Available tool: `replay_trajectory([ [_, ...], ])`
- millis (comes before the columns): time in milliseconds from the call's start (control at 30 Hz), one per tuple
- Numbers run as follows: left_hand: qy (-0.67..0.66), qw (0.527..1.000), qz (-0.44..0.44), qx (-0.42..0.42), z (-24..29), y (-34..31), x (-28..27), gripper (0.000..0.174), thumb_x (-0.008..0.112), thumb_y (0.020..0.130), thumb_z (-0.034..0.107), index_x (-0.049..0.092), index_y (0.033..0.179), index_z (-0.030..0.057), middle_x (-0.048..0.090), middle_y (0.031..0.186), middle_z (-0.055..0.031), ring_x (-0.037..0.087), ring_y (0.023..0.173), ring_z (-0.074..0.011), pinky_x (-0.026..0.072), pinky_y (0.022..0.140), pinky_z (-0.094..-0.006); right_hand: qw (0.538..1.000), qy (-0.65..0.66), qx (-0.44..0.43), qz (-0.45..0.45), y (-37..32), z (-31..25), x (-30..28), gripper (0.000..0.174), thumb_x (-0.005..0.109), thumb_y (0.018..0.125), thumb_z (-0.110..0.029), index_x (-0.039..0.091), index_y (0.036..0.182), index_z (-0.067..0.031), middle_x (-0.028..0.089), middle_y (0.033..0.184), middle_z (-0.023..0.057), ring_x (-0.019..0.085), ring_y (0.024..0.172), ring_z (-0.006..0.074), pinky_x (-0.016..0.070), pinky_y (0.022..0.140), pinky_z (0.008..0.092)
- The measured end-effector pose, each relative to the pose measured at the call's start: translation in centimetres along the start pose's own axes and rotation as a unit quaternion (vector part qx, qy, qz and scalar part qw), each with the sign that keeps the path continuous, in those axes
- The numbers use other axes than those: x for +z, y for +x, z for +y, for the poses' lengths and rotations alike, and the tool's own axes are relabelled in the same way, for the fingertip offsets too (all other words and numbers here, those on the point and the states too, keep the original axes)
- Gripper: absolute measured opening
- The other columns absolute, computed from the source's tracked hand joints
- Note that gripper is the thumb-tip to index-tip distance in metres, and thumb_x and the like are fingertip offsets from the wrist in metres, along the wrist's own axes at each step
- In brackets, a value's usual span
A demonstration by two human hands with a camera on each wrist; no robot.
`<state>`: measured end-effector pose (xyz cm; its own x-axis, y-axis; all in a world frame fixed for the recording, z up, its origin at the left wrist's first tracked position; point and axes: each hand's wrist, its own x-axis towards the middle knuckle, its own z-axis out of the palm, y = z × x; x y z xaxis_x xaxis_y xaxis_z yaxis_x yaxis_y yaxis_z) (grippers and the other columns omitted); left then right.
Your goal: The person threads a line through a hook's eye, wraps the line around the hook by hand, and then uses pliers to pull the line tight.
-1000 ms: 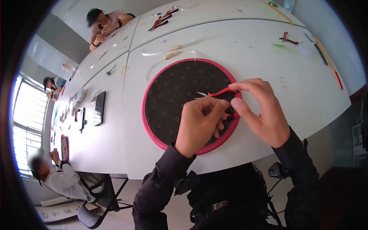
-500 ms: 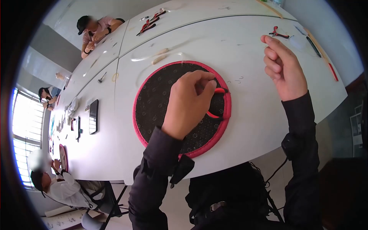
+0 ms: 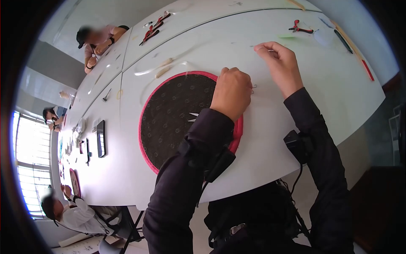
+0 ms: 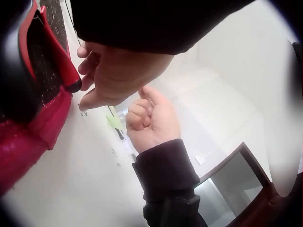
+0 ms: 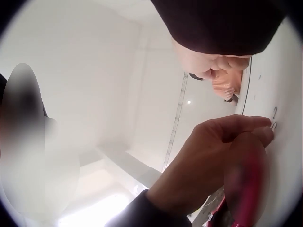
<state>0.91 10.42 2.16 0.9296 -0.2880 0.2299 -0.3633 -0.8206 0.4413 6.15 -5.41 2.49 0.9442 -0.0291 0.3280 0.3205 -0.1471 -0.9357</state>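
Wire hooks are lying right of centre in the head view, beside the mat; the left hand is reaching there, fingers bent, clamping unclear; pliers are resting on the mat; the right hand is hovering upper right, fingers curling, any grip untellable; picking up is seemingly underway, calling for a fine fingertip pinch.

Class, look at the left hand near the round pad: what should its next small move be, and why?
Probably the left hand should gently pinch one of the small bent metal pieces and lift it: they lie on the table beside the round pad, right by its fingers, and the right hand is held clear.
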Motion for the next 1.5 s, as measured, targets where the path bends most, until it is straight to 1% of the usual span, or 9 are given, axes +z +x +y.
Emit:
replay_trajectory([
  [200, -0.004, 0.998, 0.059, 0.008, -0.7, 0.1, 0.8, 0.015, 0.067, 0.086, 0.009, 0.07, 0.092, -0.0039, 0.066, 0.087, -0.0198, 0.061, 0.091, -0.0348, 0.0501, 0.082, -0.0435, 0.997, -0.036, -0.033, -0.052, 0.2, 1.2, -0.2, 0.03, 0.067, 0.091, -0.027, 0.071, 0.098, 0.0027, 0.055, 0.063, 0.0005, 0.046, 0.057, 0.0097, 0.0401, 0.056, 0.0283],
  [467, -0.135, 0.983, 0.079, -0.094, -0.8, 0.1, -2.3, 0.016, 0.065, 0.089, 0.009, 0.068, 0.088, -0.0067, 0.068, 0.087, -0.0237, 0.065, 0.086, -0.0394, 0.0515, 0.079, -0.0451, 0.963, -0.096, 0.097, -0.231, -0.5, -0.3, -0.2, 0.034, 0.07, 0.089, -0.03, 0.072, 0.098, 0.0024, 0.066, 0.073, 0.0051, 0.058, 0.065, 0.0112, 0.0471, 0.062, 0.0273],
  [533, -0.128, 0.985, 0.085, -0.078, -1.4, 0.0, -1.8, 0.021, 0.065, 0.091, 0.014, 0.069, 0.094, -0.0059, 0.066, 0.078, -0.0166, 0.061, 0.072, -0.026, 0.0503, 0.07, -0.0383, 0.953, -0.127, 0.106, -0.254, -0.5, -0.5, -0.3, 0.03, 0.07, 0.093, -0.028, 0.071, 0.099, 0.0014, 0.067, 0.08, 0.0014, 0.059, 0.072, 0.0084, 0.0477, 0.066, 0.0254],
  [733, -0.059, 0.991, 0.113, -0.039, -2.7, -0.4, -0.8, 0.019, 0.068, 0.086, 0.014, 0.071, 0.093, -0.0038, 0.068, 0.078, -0.0144, 0.063, 0.072, -0.0265, 0.0517, 0.07, -0.0373, 0.96, -0.199, 0.036, -0.195, -0.6, 1.1, 0.0, 0.032, 0.069, 0.088, -0.028, 0.073, 0.095, 0.0029, 0.071, 0.074, 0.0144, 0.068, 0.068, 0.0233, 0.0541, 0.069, 0.0352],
  [933, 0.041, 0.998, 0.054, 0.004, -1.6, -1.1, -0.9, 0.015, 0.071, 0.077, 0.012, 0.074, 0.085, 0.0, 0.067, 0.083, -0.0172, 0.062, 0.089, -0.0344, 0.0519, 0.082, -0.0424, 0.942, -0.266, 0.052, -0.199, -0.6, 1.0, -0.3, 0.027, 0.068, 0.089, -0.026, 0.073, 0.095, -0.0001, 0.067, 0.073, 0.0105, 0.062, 0.067, 0.0168, 0.0504, 0.067, 0.0321],
  [1033, 0.026, 0.999, 0.028, -0.006, -1.6, -0.9, -0.8, 0.013, 0.07, 0.077, 0.012, 0.074, 0.083, 0.0003, 0.067, 0.085, -0.0174, 0.061, 0.092, -0.0352, 0.051, 0.084, -0.0432, 0.951, -0.255, 0.031, -0.174, -0.7, 1.2, -0.3, 0.024, 0.067, 0.087, -0.023, 0.074, 0.09, -0.0003, 0.071, 0.075, 0.0154, 0.069, 0.07, 0.0277, 0.0548, 0.071, 0.0365],
  [1233, 0.052, 0.998, 0.028, 0.006, -1.9, -0.7, -0.2, 0.011, 0.066, 0.079, 0.008, 0.072, 0.082, 0.0005, 0.066, 0.087, -0.0174, 0.059, 0.095, -0.0365, 0.0494, 0.086, -0.0436, 0.955, -0.242, 0.046, -0.164, -0.7, 1.1, -0.3, 0.024, 0.067, 0.087, -0.024, 0.075, 0.092, -0.0019, 0.07, 0.073, 0.014, 0.068, 0.069, 0.0277, 0.0542, 0.07, 0.0371],
  [1333, 0.083, 0.996, 0.036, 0.005, -1.8, -0.6, 0.6, 0.01, 0.064, 0.08, 0.007, 0.071, 0.082, 0.0002, 0.065, 0.087, -0.0174, 0.059, 0.097, -0.037, 0.0491, 0.086, -0.0439, 0.959, -0.247, 0.008, -0.142, -0.6, 1.7, -0.2, 0.025, 0.069, 0.089, -0.024, 0.073, 0.096, -0.0002, 0.065, 0.072, 0.009, 0.059, 0.065, 0.0179, 0.0496, 0.067, 0.0325],
  [1500, 0.067, 0.996, 0.06, 0.014, -2.0, -0.7, 0.9, 0.011, 0.063, 0.081, 0.006, 0.071, 0.083, -0.001, 0.066, 0.087, -0.0185, 0.061, 0.095, -0.0373, 0.05, 0.085, -0.0444, 0.97, -0.215, 0.001, -0.112, -0.5, 2.1, 0.0, 0.026, 0.068, 0.087, -0.026, 0.074, 0.093, -0.0015, 0.068, 0.074, 0.0135, 0.065, 0.067, 0.0256, 0.0532, 0.068, 0.0356],
])
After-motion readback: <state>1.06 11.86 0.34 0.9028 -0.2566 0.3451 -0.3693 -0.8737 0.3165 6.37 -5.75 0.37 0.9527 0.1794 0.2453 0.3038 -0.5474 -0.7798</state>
